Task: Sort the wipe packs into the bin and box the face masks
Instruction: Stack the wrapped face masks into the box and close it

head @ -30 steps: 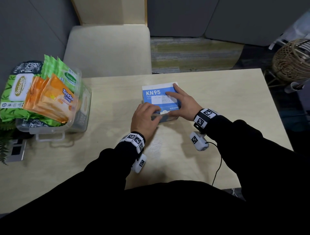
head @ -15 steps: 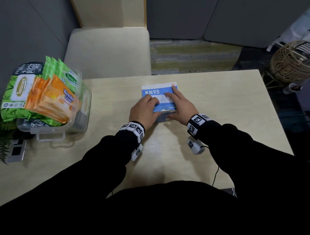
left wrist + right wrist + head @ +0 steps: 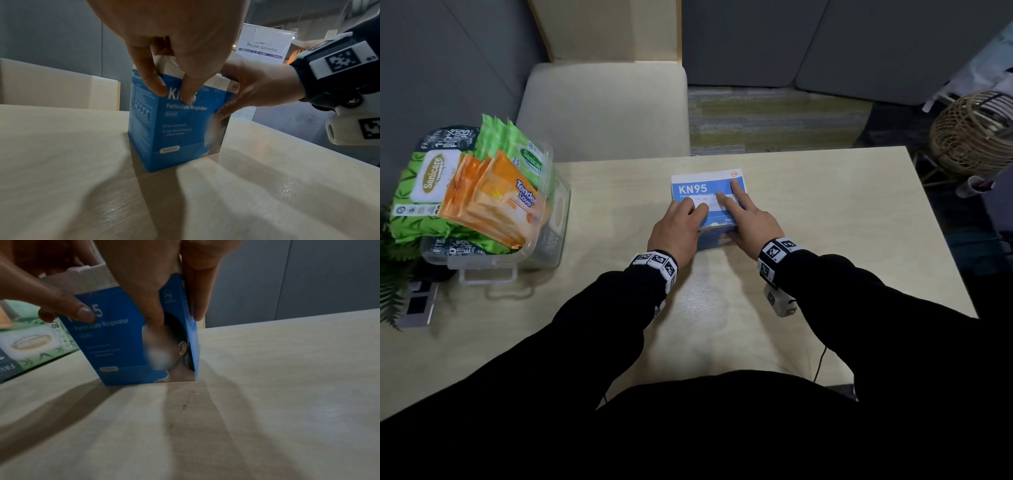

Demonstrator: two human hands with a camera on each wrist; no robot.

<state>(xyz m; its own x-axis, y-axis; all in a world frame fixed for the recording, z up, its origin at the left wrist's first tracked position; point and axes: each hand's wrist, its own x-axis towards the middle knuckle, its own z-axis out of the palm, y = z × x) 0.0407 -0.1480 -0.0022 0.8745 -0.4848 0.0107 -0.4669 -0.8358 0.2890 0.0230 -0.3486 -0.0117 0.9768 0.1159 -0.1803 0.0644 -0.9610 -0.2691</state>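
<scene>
Both hands clasp the upright KN95 box [image 3: 707, 192] mid-table: left hand [image 3: 676, 228] and right hand [image 3: 748, 222]. The bin [image 3: 530, 253] stands well apart at 9 o'clock; bare table [image 3: 842, 212] lies at 3 o'clock

Bin [image 3: 482, 270] left of mask box [image 3: 700, 186]

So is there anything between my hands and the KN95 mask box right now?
Nothing visible. The left hand and the right hand both rest directly on the KN95 mask box, fingers on its lid and thumbs on its front face.
</scene>
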